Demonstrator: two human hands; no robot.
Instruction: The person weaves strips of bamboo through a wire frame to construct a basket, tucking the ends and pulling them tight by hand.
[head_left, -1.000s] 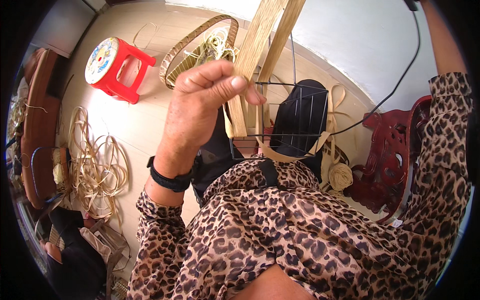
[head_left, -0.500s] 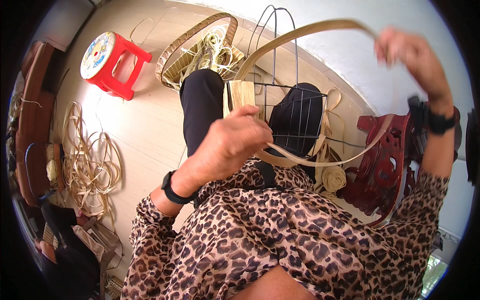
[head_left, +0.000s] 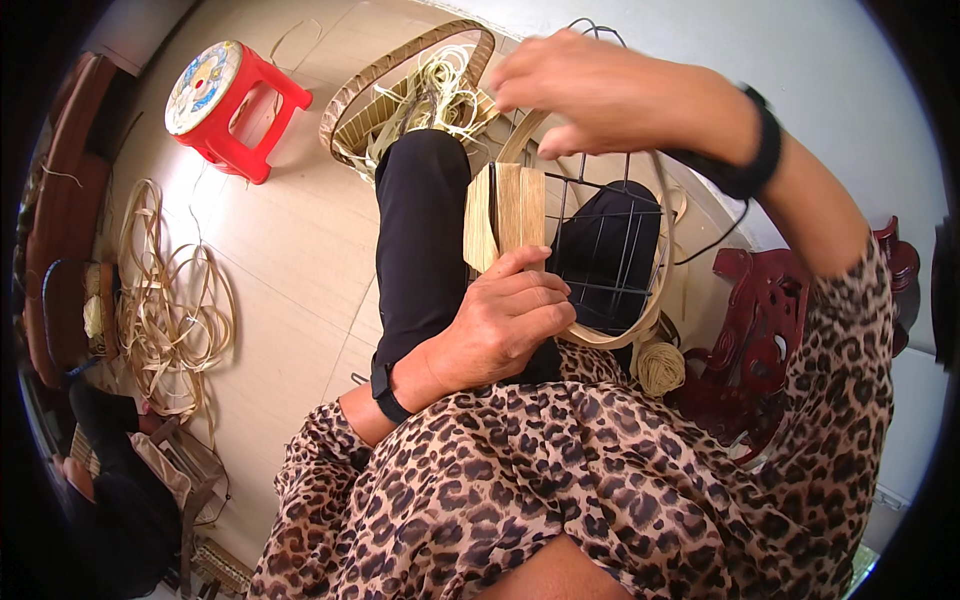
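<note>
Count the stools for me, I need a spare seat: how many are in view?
1: a red plastic stool with a patterned round top stands on the tiled floor at upper left, beside the woven tray. Others may be out of view.

stool (head_left: pixel 228 102) left of basket (head_left: pixel 400 90); strips (head_left: pixel 165 300) nearer, left.

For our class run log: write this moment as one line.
left hand: grips cane strip bundle | right hand: bends cane strip over wire frame | floor: red stool

I see a red stool (head_left: pixel 228 105) near the floor's far left corner, loose cane coils (head_left: pixel 170 300) along its left edge, a dark carved chair (head_left: pixel 760 330) at right.
</note>
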